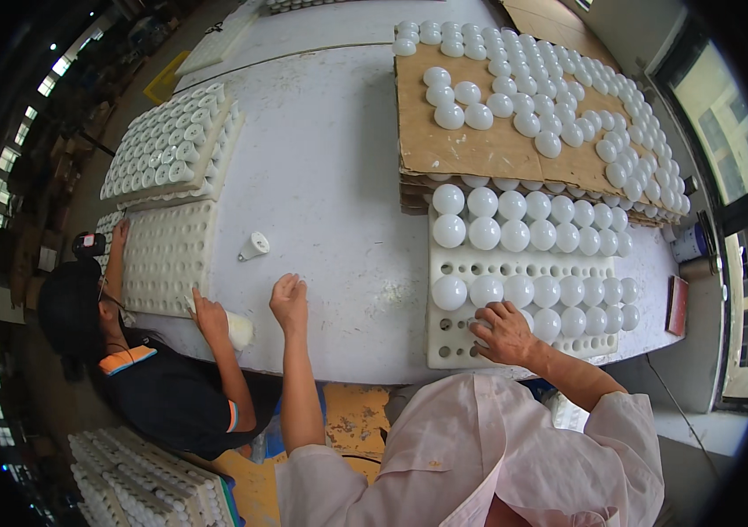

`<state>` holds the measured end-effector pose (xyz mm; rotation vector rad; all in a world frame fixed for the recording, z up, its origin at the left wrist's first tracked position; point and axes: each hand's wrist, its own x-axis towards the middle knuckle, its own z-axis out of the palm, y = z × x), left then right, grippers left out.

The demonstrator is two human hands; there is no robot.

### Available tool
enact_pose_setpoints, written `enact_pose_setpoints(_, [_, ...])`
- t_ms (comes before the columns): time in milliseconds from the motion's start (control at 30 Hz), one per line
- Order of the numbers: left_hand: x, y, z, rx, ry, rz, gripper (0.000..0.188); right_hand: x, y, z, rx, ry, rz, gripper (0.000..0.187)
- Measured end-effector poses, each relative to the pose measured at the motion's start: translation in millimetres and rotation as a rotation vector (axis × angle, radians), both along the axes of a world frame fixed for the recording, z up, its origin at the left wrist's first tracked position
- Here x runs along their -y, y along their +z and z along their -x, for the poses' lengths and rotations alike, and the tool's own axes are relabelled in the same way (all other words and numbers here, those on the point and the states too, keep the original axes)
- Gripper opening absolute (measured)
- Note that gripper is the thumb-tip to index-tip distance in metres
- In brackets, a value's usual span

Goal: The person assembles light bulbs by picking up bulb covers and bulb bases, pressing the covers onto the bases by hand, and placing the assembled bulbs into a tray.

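My right hand (504,335) is curled over the front row of a white foam tray (436,351), its fingers around a white bulb globe that the hand mostly hides. Round white bulb globes (449,293) stand in rows in the tray's holes. Over the table, my left hand (289,303) is raised with its fingers curled together, and nothing shows in it. Beyond that hand, to its left, a white cone-shaped bulb base (254,246) lies on its side on the table.
Cardboard sheets (444,154) carrying many globes are stacked at the far right. At left, a co-worker (154,378) reaches over a holed foam tray (167,255). Behind it stand stacked trays of bulb bases (163,145). A white cylindrical object (239,331) lies near the table's front edge.
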<state>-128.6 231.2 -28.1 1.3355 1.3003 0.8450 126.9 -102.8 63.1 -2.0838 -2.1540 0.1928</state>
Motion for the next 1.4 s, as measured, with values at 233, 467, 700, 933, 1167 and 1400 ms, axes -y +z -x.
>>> enact_pose_setpoints(233, [-136.5, -34.5, 14.9, -0.718, -0.001, -0.157, 0.066, -12.1, 2.2, 2.6, -0.051, -0.022, 0.121, 0.038])
enact_pose_setpoints(467, [-224.0, -71.5, 3.3, -1.01, -0.107, -0.179, 0.083, -39.3, 42.3, -42.5, -0.373, -0.299, -0.152, 0.037])
enact_pose_setpoints(700, [-224.1, -106.7, 12.3, -0.871, -0.115, -0.443, 0.046, -135.3, 27.6, -156.0, -0.387, -0.555, -0.386, 0.051])
enact_pose_setpoints(933, [-85.6, -56.1, -38.6, -0.49, -0.052, -0.157, 0.069, -220.3, -3.5, -282.9, -0.094, -0.483, -0.308, 0.085])
enact_pose_setpoints(1167, [73.1, -48.8, -13.4, 0.465, -0.025, 0.349, 0.049, -244.7, 7.1, -284.3, -0.103, -0.652, -0.134, 0.063])
enact_pose_setpoints(1400, [124.9, 42.4, -0.7, 0.63, -0.477, 0.446, 0.04, -157.0, 61.7, -206.5, -0.817, -0.677, -0.063, 0.063])
